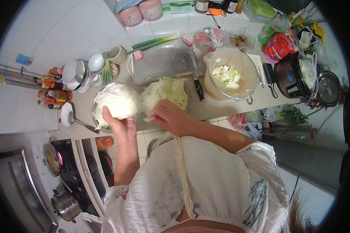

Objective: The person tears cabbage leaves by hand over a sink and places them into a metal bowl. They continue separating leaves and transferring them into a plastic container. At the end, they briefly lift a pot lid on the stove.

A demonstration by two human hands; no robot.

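A large pale cabbage head (118, 100) rests in my left hand (121, 125), thumb on its near side. Below and behind it, cabbage leaves (98, 118) lie in a bowl, whose rim is mostly covered by the head. To the right, a steel bowl (188, 97) is heaped with torn cabbage leaves (166, 90). Over that bowl's near edge, my right hand (169, 116) has its fingers pinched on a piece of cabbage leaf (147, 118); the fingertips are partly hidden.
Behind the bowls lies a metal cutting board (160, 59), with a black-handled kitchen knife (197, 84) at its right. A lined bin (217, 87) holds leaf scraps. A ladle (84, 125) lies left. At lower left, a glowing stove burner (59, 158) sits under a pan (50, 160), near a steel pot (65, 205).
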